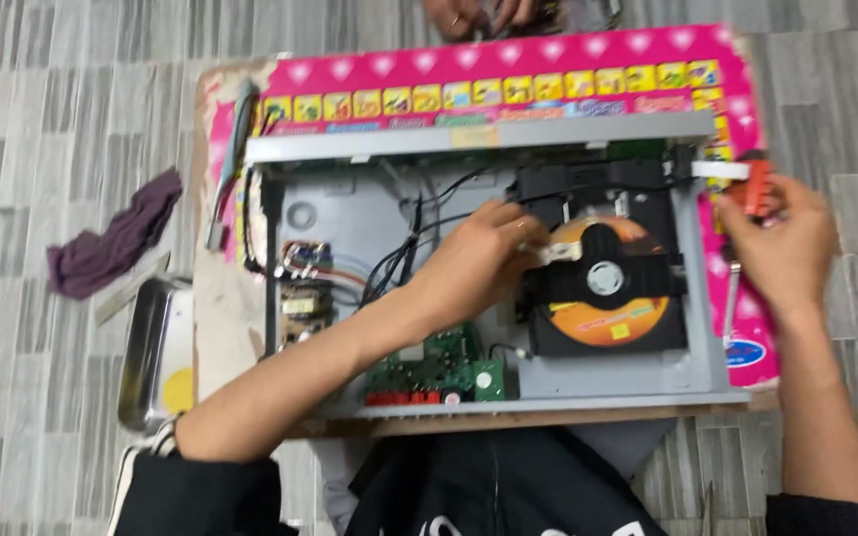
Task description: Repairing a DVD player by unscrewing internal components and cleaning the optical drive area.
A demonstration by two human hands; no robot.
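Disc player (489, 268), lid off, lies in the middle of the frame on a pink printed sheet (508, 60) over a wooden board (220, 318), its grey chassis open to view. In its right half sits a black drive (598, 268) with an orange disc (603, 308) under a round black clamp. The left hand (474, 263) reaches in from the lower left, fingers pinched on a small pale piece (558, 251) at the drive's left edge, just touching the disc's rim. The right hand (777, 243) is at the player's right edge, closed around a screwdriver with an orange handle (755, 189); whether its tip meets the case I cannot tell. Black wires (399, 253) run from the centre toward a small board with coils (305, 283) at the left, and a green circuit board (439, 372) lies along the near edge. Left of the player a second screwdriver (232, 159) lies on the board, a purple rag (116, 238) on the tiled floor, and a metal tray (151, 347) at the lower left. Another person's hands (479, 15) show at the top edge.
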